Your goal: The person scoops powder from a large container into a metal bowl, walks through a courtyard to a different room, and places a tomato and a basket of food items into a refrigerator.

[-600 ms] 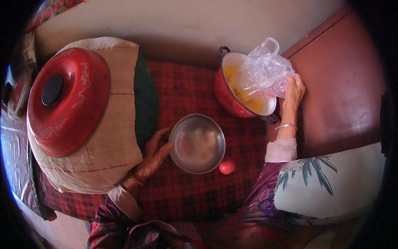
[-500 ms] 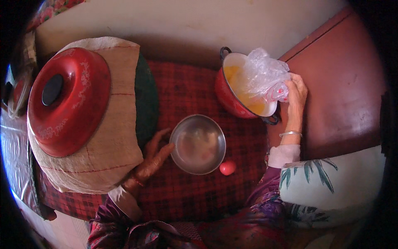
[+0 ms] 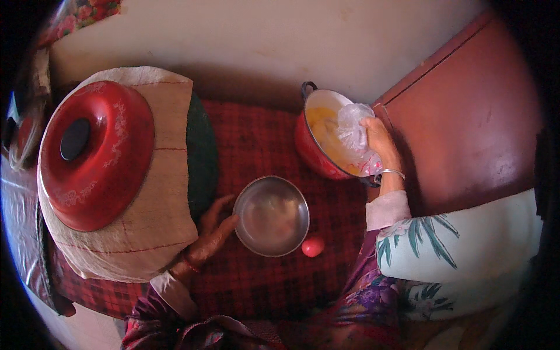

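My left hand (image 3: 211, 228) rests at the left side of a shiny metal bowl (image 3: 272, 217), fingers apart, its thumb at the rim. Pale and pinkish patches show in the bowl; I cannot tell whether they are contents or reflections. Right beside the bowl lies a small round pinkish-red object (image 3: 313, 246). At the upper right, my right hand (image 3: 380, 144) is closed on a clear crumpled plastic bag (image 3: 353, 129). The bag hangs over a red pot (image 3: 309, 147) with a white inside and dark handles, which holds something yellowish.
A large red lid (image 3: 116, 154) with a black knob sits on a beige cloth (image 3: 169, 198) over a dark green vessel (image 3: 201, 157) at left. A red plaid cloth (image 3: 251, 140) covers the table. Brown furniture (image 3: 466, 116) and a white plant-patterned cloth (image 3: 466, 245) are at right.
My right hand has come down and left with the plastic bag, which looks more bunched over the pot. My left hand stays beside the bowl. The whole view has shifted slightly.
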`<action>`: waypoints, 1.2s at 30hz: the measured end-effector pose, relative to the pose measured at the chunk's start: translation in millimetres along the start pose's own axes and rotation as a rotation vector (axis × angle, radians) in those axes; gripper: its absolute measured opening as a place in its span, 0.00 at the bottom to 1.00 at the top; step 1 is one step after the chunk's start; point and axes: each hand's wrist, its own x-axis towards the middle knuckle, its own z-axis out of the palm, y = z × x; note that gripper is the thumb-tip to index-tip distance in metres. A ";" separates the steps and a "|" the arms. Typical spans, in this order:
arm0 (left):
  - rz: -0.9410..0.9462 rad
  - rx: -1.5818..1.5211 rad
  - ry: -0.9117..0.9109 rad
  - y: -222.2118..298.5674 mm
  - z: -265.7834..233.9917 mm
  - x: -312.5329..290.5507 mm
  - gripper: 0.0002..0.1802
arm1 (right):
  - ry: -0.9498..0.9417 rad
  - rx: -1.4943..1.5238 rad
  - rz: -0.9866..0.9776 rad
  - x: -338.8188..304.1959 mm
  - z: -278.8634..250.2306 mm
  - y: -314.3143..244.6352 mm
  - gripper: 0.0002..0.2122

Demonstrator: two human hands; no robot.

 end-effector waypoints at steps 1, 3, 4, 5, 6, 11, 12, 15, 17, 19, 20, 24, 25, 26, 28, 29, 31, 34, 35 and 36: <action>0.006 -0.006 -0.011 -0.7 -0.8 -0.2 0.32 | -0.123 -0.009 -0.005 -7.9 -9.0 -7.6 0.08; -0.042 0.037 0.028 -3.0 -7.4 -2.1 0.32 | -0.239 0.169 0.147 -10.1 14.9 -26.2 0.09; -0.069 0.041 0.019 1.6 -5.6 -2.3 0.32 | -0.208 0.295 0.351 -22.9 16.8 -34.3 0.09; -0.097 0.046 0.012 5.1 -4.1 -2.6 0.32 | -0.211 0.272 0.364 -24.2 22.8 -21.4 0.09; -0.079 0.020 -0.002 9.4 -0.6 -3.0 0.32 | -0.210 0.252 0.379 -27.6 25.6 -8.5 0.10; -0.017 0.148 0.045 -1.3 -9.6 -0.4 0.31 | -0.159 -0.091 0.008 -14.6 45.0 -8.9 0.11; -0.016 0.112 0.024 0.0 -5.3 0.8 0.32 | -0.154 0.026 0.085 -14.0 50.2 6.2 0.11; -0.019 0.041 0.018 0.2 -2.0 1.8 0.32 | -0.137 0.126 0.151 -10.3 60.8 15.5 0.12; 0.006 -0.004 0.015 -4.1 -2.1 2.2 0.33 | -0.126 0.098 0.145 -16.0 55.1 12.4 0.12; -0.041 0.030 0.019 -3.6 -3.8 1.3 0.33 | -0.108 0.065 0.142 -22.0 55.2 12.0 0.12; -0.065 0.047 0.021 -2.4 -4.6 0.7 0.33 | -0.103 0.060 0.143 -24.4 58.1 11.0 0.12; -0.055 0.045 0.006 11.0 -2.3 -2.2 0.33 | -0.064 0.018 0.134 -29.2 59.1 9.7 0.13; -0.086 0.040 0.001 14.0 -2.1 -3.2 0.32 | -0.056 0.018 0.126 -28.7 61.9 10.6 0.13; -0.117 0.035 -0.002 14.7 -2.3 -3.8 0.30 | -0.053 0.015 0.119 -27.0 65.5 11.1 0.13; -0.075 0.025 0.008 8.3 -2.8 -3.1 0.33 | -0.035 -0.007 0.103 -28.5 64.6 11.0 0.13; -0.054 0.020 0.015 5.8 -3.5 -3.1 0.35 | -0.031 -0.022 0.084 -25.7 63.7 10.9 0.13; -0.067 0.023 0.008 4.0 -4.8 -2.9 0.34 | -0.020 -0.056 0.060 -23.1 68.5 14.8 0.14; -0.064 0.020 0.012 0.6 -4.3 -4.1 0.33 | -0.011 -0.173 -0.030 -12.1 75.8 26.0 0.14; -0.059 0.016 0.014 -0.1 -3.4 -4.4 0.33 | -0.005 -0.232 -0.072 -9.1 77.5 30.3 0.15; -0.056 0.008 -0.013 0.1 -1.9 -3.4 0.33 | 0.002 -0.305 -0.119 -8.9 80.5 39.4 0.15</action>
